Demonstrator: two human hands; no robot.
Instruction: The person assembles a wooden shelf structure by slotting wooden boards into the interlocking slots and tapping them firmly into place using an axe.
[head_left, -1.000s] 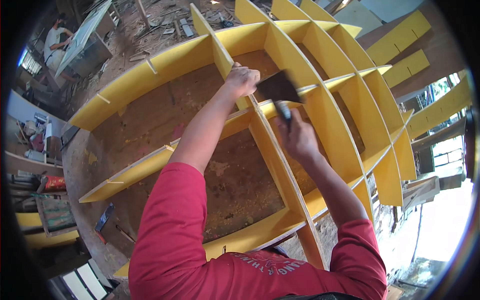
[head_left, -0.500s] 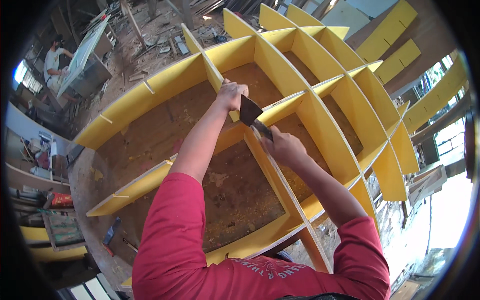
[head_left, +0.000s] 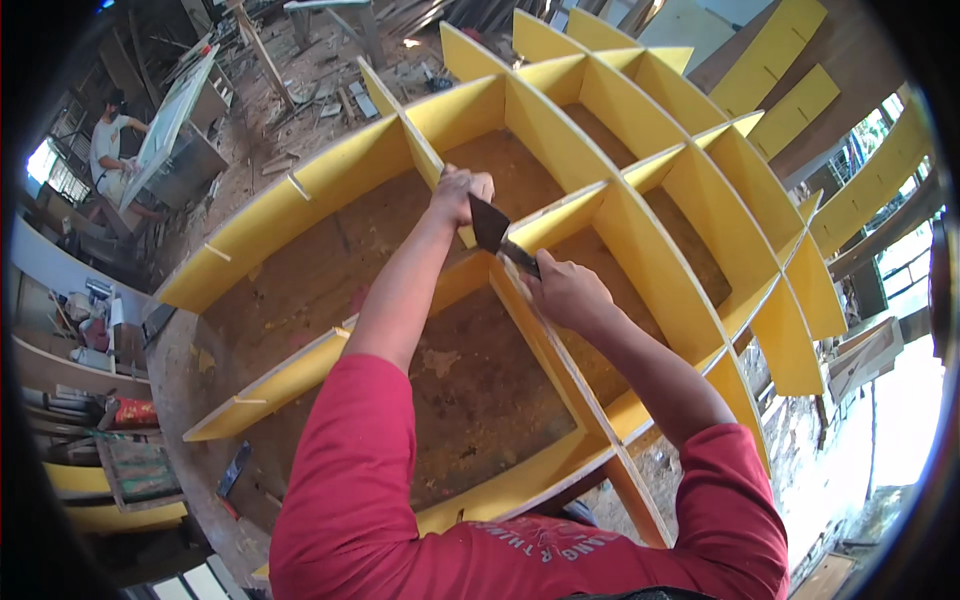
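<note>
My right hand (head_left: 572, 292) is closed round the handle of a hand tool with a dark, flared flat blade (head_left: 489, 221). The blade spreads toward my left hand, close to its fingers and above a joint of the yellow panels. My left hand (head_left: 462, 192) is closed over the top edge of a yellow slotted panel (head_left: 421, 148) in the curved lattice frame. Its fingertips are partly hidden. Below the tool, a yellow cross panel (head_left: 560, 365) runs toward my body.
The lattice stands on a brown stained table (head_left: 480, 385). A blue-bladed tool (head_left: 233, 470) lies at its left edge. Loose yellow slotted boards (head_left: 770, 55) lean at the far right. A person (head_left: 112, 150) works at a pale panel far left, beyond scrap wood on the ground.
The tool's blade has shifted slightly to the left, nearer my left hand. Both hands keep their holds. The whole view has turned a little.
</note>
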